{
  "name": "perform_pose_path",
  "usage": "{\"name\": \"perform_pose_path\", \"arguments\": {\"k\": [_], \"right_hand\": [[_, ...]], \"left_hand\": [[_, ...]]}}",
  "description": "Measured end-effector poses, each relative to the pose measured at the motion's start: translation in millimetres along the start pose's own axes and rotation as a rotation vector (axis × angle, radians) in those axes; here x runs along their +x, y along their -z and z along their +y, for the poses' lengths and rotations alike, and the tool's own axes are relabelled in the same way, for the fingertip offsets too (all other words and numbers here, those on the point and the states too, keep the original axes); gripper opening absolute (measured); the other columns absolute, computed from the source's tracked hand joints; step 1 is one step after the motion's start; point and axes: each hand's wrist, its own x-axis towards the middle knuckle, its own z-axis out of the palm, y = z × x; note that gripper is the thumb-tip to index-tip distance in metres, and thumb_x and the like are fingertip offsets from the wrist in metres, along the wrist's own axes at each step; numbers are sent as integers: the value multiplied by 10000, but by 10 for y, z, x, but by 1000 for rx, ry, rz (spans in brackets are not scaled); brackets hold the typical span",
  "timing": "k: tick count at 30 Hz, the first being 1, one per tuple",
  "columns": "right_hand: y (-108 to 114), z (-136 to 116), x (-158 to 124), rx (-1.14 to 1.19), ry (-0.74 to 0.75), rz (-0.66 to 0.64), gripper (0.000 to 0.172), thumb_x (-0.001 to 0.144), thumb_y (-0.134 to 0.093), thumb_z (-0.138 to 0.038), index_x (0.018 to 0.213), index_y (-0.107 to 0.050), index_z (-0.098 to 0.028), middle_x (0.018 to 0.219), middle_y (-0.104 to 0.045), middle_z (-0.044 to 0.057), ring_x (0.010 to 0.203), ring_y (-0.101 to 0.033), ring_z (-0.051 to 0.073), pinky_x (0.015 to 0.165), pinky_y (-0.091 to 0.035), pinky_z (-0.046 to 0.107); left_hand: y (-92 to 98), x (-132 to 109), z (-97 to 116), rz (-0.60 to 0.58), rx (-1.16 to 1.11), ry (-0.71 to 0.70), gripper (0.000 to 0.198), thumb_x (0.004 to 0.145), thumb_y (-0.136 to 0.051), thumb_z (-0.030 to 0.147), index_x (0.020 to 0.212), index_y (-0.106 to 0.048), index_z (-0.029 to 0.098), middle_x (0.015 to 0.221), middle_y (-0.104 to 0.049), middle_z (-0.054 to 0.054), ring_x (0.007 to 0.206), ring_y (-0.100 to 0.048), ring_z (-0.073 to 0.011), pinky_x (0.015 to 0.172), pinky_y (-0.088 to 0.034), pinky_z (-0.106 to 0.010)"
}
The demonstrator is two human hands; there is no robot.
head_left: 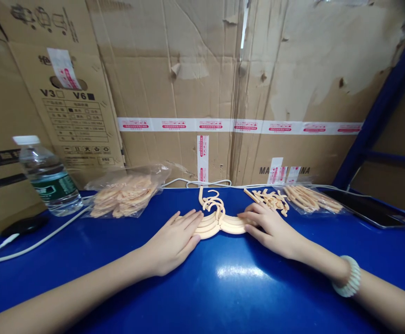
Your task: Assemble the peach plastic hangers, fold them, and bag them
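Centrally, beige strips (234, 225), cable (239, 187) behind, bottle (53, 182) at left

The head camera looks forward and down across the near table (202, 304) toward cardboard (174, 90).

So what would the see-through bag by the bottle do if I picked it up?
The see-through bag would probably feel floppy, since its thin plastic is wrinkled. The tan pieces inside might slide about, as they look loosely heaped. It likely wouldn't roll, because it lies low and wide.
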Motion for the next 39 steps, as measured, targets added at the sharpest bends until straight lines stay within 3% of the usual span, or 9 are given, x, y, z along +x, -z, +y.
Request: {"name": "perform_pose_path", "arguments": {"k": [13,29,33,39], "right_hand": [[21,9,-15,42,-22,-12,380,805,-528,-180,1174,-610,-143,1122,-577,130,1064,-505,292,960,-377,474],[-16,9,-27,40,-75,-27,415,794,-494,-206,1194,-597,-167,1160,-563,119,1111,-455,311,982,-318,496],[-3,1,-16,108,-73,60,376,837,-433,-235,1157,-616,-159,1130,-575,125,1091,-486,297,971,-333,482],[43,3,4,324,-173,334,322,880,-408,-360,955,-669,-187,1026,-653,97,1017,-552,283,921,-372,441]], "left_hand": [[-28,4,20,51,4,-10,512,992,-304,354,1456,-343,141,1502,-377,-121,1414,-297,-270,1156,-175,-545],[-30,17,32,91,-13,-27,485,967,-365,316,1425,-392,158,1473,-434,-107,1392,-343,-282,1146,-189,-592],[-26,10,39,133,-7,-42,471,955,-394,303,1401,-416,156,1456,-460,-117,1373,-373,-288,1139,-189,-604],[-22,-5,47,300,-21,-94,363,919,-440,239,1272,-498,184,1306,-601,-100,1262,-489,-275,1116,-218,-583]]}}
